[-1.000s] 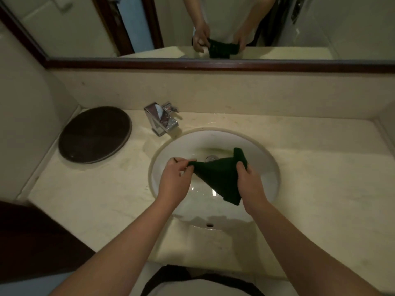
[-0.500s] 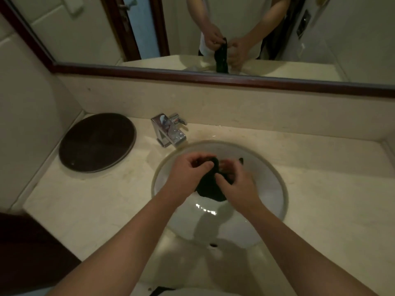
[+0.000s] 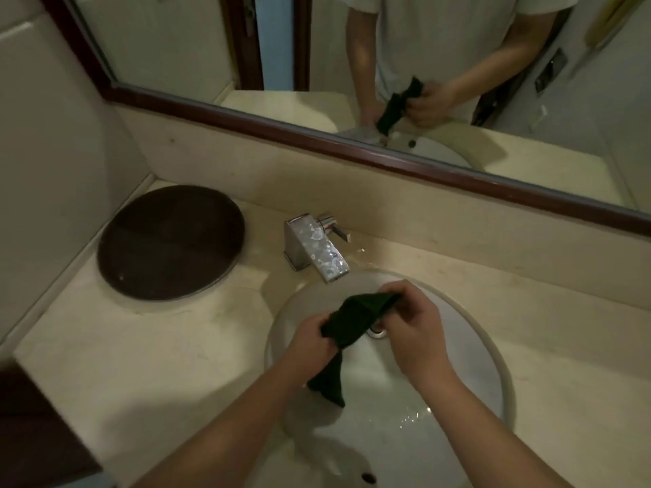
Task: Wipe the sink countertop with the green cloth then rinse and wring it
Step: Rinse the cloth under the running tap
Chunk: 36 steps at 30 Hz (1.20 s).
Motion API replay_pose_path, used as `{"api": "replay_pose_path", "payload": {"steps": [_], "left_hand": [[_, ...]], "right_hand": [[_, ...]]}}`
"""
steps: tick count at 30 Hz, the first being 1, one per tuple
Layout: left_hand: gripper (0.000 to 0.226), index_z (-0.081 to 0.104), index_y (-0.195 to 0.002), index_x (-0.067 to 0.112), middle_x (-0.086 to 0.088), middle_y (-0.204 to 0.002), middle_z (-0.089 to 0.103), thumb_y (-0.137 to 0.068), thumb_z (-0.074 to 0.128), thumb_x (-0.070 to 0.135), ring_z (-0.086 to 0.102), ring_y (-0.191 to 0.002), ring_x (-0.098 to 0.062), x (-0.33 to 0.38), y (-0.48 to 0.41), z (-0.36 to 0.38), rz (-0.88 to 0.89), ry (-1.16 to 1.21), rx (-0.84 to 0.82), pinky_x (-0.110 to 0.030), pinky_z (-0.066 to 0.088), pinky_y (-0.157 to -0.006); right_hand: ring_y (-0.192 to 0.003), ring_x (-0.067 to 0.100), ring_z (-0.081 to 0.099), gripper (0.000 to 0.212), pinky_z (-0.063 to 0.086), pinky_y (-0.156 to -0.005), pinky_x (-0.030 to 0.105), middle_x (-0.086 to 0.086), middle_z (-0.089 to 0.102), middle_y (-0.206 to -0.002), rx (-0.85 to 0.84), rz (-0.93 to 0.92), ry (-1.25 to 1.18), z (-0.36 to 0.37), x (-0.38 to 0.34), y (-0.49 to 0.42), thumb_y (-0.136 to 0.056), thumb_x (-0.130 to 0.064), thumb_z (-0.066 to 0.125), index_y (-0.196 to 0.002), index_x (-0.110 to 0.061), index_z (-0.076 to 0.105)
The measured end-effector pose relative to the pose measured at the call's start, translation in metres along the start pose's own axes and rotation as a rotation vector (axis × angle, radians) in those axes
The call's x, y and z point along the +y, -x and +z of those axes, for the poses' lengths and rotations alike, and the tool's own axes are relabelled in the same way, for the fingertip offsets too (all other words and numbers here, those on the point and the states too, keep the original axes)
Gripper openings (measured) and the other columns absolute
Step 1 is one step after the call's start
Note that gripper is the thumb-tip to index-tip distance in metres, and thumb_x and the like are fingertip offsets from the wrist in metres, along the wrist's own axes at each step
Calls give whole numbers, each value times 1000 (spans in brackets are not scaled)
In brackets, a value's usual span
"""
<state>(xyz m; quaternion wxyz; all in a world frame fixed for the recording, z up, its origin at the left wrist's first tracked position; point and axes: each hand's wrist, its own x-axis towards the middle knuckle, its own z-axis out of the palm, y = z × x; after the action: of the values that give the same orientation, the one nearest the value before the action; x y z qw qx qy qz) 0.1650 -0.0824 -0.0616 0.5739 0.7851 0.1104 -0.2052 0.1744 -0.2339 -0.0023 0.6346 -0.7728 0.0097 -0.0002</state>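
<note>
Head view: both hands gripping the green cloth over the sink

The left hand (image 3: 310, 341) is curling its fingers tightly around the lower middle of the green cloth (image 3: 355, 318), and the right hand (image 3: 414, 332) is pinching and wrapping the cloth's upper end, knuckles facing up. Between the two hands the cloth is stretching as a thick, bunched, rope-like length, slanting from lower left to upper right. Its loose tail is hanging below the left hand, dangling inside the bowl. Both hands are hovering above the white sink basin (image 3: 475, 364), just over the metal drain (image 3: 377, 333), which is peeking out under the cloth. Water droplets are glinting on the basin's near wall. Behind the hands, the chrome faucet (image 3: 315, 250) is pointing its spout towards the basin. The beige countertop (image 3: 141, 353) is surrounding the sink, and a dark round disc (image 3: 171, 243) is lying on it at the far left, well apart from the basin. Above, the wood-framed mirror (image 3: 176, 47) is reflecting the person's arms and the cloth.
</note>
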Motion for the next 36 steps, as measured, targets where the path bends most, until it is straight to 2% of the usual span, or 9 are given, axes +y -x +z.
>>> {"api": "replay_pose_path", "payload": {"steps": [5, 11, 15, 18, 22, 28, 31, 33, 36], "left_hand": [[54, 62, -108, 27, -7, -100, 67, -54, 69, 20, 65, -95, -26, -25, -30, -22, -148, 208, 114, -45, 56, -83], [23, 58, -86, 42, 4, -83, 69, -68, 70, 33, 67, -75, -22, -12, -55, -22, -69, 178, 159, -35, 54, -67], [29, 58, -94, 46, 12, -93, 72, -66, 67, 45, 70, -90, -13, -13, -69, -21, -40, 256, 131, -38, 53, -86], [14, 62, -96, 30, 4, -85, 71, -86, 66, 20, 67, -75, -9, 1, -76, -19, -21, 367, 137, -19, 52, -69], [15, 64, -103, 2, -17, -94, 71, -88, 64, 4, 64, -79, -29, 11, -86, -15, -110, 572, 129, -28, 53, -63], [8, 68, -90, 16, -2, -82, 71, -87, 64, 9, 67, -75, -20, 7, -90, -20, -192, 759, 88, -29, 53, -67], [14, 71, -86, 17, -3, -83, 73, -85, 64, 4, 67, -79, -20, 11, -88, -23, -180, 795, 64, -28, 53, -69], [20, 75, -75, 19, -3, -79, 75, -81, 67, 2, 69, -82, -26, 17, -84, -25, -164, 764, 65, -37, 56, -80], [22, 76, -74, 33, 1, -78, 76, -74, 71, 12, 69, -90, -37, 14, -81, -26, -96, 516, 73, -58, 51, -88]], "right_hand": [[-66, 19, 53, 15, 42, -64, 32, 4, 54, -69, 121, 194, -20, -1, 9, -54, -77, -4, 47, -69, -15, 53], [-75, 22, 69, 28, 57, -72, 42, -3, 66, -87, -84, 191, 358, 46, 14, -133, -83, -36, 65, -108, -26, 58], [-67, 16, 69, 10, 57, -72, 36, -5, 67, -72, -93, 39, 540, 57, 13, -146, -88, -17, 62, -92, -25, 65], [-68, 14, 69, 16, 56, -71, 30, -3, 70, -71, -93, -52, 613, 55, 16, -150, -87, -12, 60, -93, -24, 67], [-64, 11, 69, 15, 56, -66, 29, -8, 66, -74, -41, -19, 539, 53, 21, -155, -89, -13, 61, -87, -28, 62], [-71, 13, 68, 12, 54, -64, 30, -6, 69, -83, 63, 42, 458, 53, 36, -138, -93, -34, 53, -84, -40, 57], [-80, 11, 66, 17, 54, -72, 30, -5, 68, -88, 43, 206, 253, 47, 58, -111, -92, -16, 50, -87, -28, 62], [-79, 9, 62, 27, 49, -67, 18, -5, 66, -89, -131, 263, 295, 40, 76, -85, -84, 2, 52, -90, -22, 62], [-79, 11, 61, 20, 45, -70, 24, -8, 66, -87, -179, 263, 433, 31, 96, -68, -81, -10, 57, -90, -26, 64]]}}
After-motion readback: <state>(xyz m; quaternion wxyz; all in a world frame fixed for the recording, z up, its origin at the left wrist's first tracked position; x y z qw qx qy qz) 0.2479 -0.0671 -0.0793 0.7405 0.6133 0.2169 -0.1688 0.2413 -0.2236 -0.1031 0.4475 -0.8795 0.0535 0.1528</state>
